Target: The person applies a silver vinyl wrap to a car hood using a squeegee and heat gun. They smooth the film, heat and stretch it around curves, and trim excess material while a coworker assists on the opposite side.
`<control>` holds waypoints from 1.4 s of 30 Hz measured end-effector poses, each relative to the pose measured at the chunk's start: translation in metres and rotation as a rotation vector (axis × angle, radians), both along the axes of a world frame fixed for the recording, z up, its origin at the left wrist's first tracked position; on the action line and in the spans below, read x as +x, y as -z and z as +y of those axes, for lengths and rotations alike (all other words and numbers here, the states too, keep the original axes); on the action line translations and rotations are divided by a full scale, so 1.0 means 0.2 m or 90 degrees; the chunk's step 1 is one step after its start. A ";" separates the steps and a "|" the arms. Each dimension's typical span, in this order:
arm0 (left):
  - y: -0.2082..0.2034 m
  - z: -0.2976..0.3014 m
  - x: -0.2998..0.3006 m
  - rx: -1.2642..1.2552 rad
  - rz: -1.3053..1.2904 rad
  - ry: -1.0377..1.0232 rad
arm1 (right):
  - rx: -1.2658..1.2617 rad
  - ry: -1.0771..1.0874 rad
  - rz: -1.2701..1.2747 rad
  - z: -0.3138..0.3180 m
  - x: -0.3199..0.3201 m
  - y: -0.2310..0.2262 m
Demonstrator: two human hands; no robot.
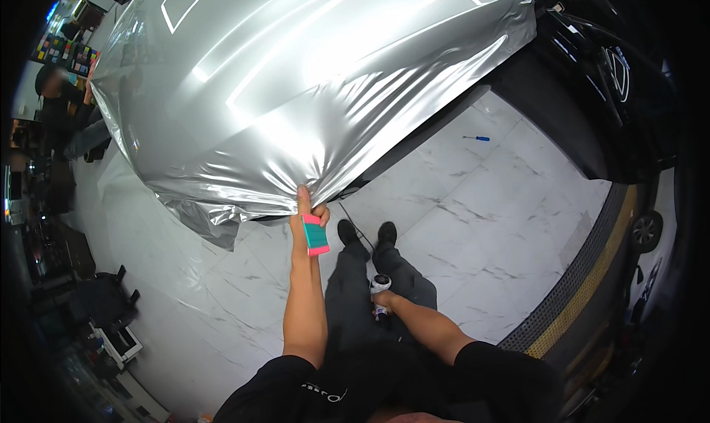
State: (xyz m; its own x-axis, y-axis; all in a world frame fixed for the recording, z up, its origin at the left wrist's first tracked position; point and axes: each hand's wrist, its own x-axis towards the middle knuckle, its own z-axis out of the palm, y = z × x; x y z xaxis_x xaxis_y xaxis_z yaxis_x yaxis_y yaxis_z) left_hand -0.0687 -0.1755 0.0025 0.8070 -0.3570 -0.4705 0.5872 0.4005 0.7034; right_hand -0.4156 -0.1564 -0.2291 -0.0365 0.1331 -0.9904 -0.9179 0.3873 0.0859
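Head view: silver film [244, 138] is draped over the front of a black car [529, 83]. Its near edge is pinched between thumb and curled fingers of the left hand [310, 205]; a teal-and-pink squeegee [316, 235] is carried there too. A white-and-black handheld tool [381, 282] is enclosed by the right hand's [384, 299] fingers, near the thigh. Creases fan from the pinch. Risk, judged: tearing or set wrinkles, through pull concentrated at one point; self-sticking, should the loose flap [220, 234] be folded under.
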 end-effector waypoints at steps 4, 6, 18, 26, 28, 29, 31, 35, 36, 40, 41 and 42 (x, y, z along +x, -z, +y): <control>0.04 -0.02 0.00 -0.022 -0.013 0.052 | 0.052 -0.363 -0.112 0.07 0.09 0.06; 0.07 0.02 -0.01 -0.017 0.001 0.019 | 0.085 -0.548 -0.157 -0.20 0.45 -0.43; 0.03 0.01 0.00 0.006 0.013 0.015 | -0.221 0.761 -0.643 -1.40 1.68 -1.27; -0.01 -0.01 0.00 0.019 -0.013 0.023 | -0.446 0.736 -0.707 -1.32 1.74 -1.25; -0.02 -0.01 0.00 0.013 -0.016 0.027 | -0.447 0.755 -0.722 -1.32 1.75 -1.23; -0.02 -0.01 -0.01 0.015 -0.018 0.022 | -0.417 0.752 -0.729 -1.31 1.74 -1.24; -0.02 -0.01 -0.01 0.019 -0.024 0.013 | -0.359 0.744 -0.741 -1.33 1.71 -1.26; 0.05 0.01 -0.01 0.011 -0.033 0.012 | -0.378 0.710 -0.758 -1.34 1.68 -1.22; 0.04 0.00 -0.01 0.015 -0.034 0.008 | -0.370 0.701 -0.766 -1.35 1.68 -1.21; 0.02 -0.01 -0.01 0.038 -0.050 0.001 | -0.350 0.681 -0.782 -1.38 1.65 -1.17; 0.02 -0.02 -0.01 0.043 -0.052 -0.001 | -0.347 0.678 -0.781 -1.38 1.66 -1.18; 0.01 -0.02 -0.02 0.048 -0.053 -0.002 | -0.333 0.677 -0.781 -1.37 1.65 -1.19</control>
